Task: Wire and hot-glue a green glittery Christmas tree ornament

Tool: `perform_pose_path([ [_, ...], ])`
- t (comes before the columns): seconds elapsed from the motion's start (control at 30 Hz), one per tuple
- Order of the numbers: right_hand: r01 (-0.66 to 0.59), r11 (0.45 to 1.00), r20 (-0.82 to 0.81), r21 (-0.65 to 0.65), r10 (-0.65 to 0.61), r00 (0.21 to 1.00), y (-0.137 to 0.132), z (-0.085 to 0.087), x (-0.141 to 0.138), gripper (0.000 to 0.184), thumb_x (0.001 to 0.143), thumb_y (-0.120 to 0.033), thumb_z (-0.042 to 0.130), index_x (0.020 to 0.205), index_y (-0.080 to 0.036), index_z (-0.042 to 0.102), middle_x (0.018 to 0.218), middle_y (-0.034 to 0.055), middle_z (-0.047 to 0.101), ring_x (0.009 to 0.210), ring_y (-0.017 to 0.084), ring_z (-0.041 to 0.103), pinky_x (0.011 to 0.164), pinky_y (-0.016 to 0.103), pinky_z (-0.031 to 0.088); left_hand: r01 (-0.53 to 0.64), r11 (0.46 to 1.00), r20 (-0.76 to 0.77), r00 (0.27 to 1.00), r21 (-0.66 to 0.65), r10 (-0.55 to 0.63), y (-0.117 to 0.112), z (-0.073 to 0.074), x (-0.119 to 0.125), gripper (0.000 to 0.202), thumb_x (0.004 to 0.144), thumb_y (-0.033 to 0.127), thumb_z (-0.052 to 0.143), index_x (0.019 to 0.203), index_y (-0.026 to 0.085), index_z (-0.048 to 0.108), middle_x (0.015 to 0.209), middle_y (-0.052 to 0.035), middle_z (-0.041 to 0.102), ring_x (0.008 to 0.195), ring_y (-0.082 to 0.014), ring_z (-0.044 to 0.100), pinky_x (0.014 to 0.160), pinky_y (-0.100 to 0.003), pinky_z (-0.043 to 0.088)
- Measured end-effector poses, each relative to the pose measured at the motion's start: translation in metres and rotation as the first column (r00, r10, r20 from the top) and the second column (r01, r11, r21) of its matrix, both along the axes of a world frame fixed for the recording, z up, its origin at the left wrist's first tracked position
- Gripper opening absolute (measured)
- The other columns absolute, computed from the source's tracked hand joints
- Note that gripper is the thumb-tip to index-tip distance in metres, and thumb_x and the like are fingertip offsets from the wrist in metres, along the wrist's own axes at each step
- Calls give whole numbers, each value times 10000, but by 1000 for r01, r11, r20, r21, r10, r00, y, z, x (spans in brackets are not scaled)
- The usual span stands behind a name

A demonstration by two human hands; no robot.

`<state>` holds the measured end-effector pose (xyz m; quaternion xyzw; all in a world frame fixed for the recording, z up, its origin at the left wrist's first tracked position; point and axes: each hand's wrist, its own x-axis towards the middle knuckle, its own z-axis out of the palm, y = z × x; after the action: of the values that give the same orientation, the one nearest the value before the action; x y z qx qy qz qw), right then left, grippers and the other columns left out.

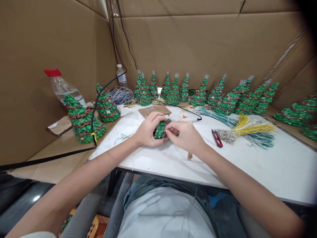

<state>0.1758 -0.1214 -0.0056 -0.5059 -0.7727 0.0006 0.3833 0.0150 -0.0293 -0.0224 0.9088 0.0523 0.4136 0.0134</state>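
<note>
Over the white table, my left hand [151, 129] is wrapped around a small green Christmas tree figure [160, 130] with red garland. The tree lies on its side, and my fingers cover part of it. Against its right side, my right hand [182, 134] pinches what looks like a thin pale wire [174, 131]; its far end is hidden. Just behind both hands lies a white glue gun [185, 117] with an orange trigger. Right of my right hand, a red-handled thread snipper [217, 138] rests on the table.
Bundles of yellow wires [244, 125] and green wires [220, 116] lie at the right. Several finished-looking trees [172, 91] line the back, with more at both sides. A cardboard piece [155, 111], tangled wires [120, 96], a red-capped bottle [60, 84] and a black cable [93, 115] stand or lie around.
</note>
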Motion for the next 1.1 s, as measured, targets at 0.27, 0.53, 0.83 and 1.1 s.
perform_pose_path([
  [0.27,-45,998,126,-37,50,991,1,4,4,138,811,-116,492,764,-171,609,727,27,663,629,137,572,626,248,411,0,1000,0,1000,4,0,0,0,-1,522,638,342,664,1096,209,452,1069,-116,533,1029,-279,524,865,-472,464],
  [0.53,12,999,332,33,-23,943,-3,6,4,141,852,-160,453,859,-159,594,691,41,646,593,158,556,572,254,353,-4,1000,-4,1000,-6,4,0,0,-1,519,627,329,663,1086,198,460,1068,-117,538,1024,-275,525,868,-462,465],
  [0.83,36,990,451,133,-93,888,-4,7,1,182,871,-166,445,805,-144,613,705,57,658,589,155,557,563,268,319,-4,1000,-4,1000,0,4,0,0,-1,515,631,326,653,1089,204,454,1072,-119,528,1018,-275,525,862,-471,468],
  [1.1,-38,988,575,149,-55,816,-4,9,7,205,904,-161,433,864,-132,632,760,81,665,604,165,564,553,287,306,5,1000,-4,1000,-7,-5,1,0,-1,533,632,336,670,1103,212,453,1074,-114,537,1027,-279,527,863,-473,464],
])
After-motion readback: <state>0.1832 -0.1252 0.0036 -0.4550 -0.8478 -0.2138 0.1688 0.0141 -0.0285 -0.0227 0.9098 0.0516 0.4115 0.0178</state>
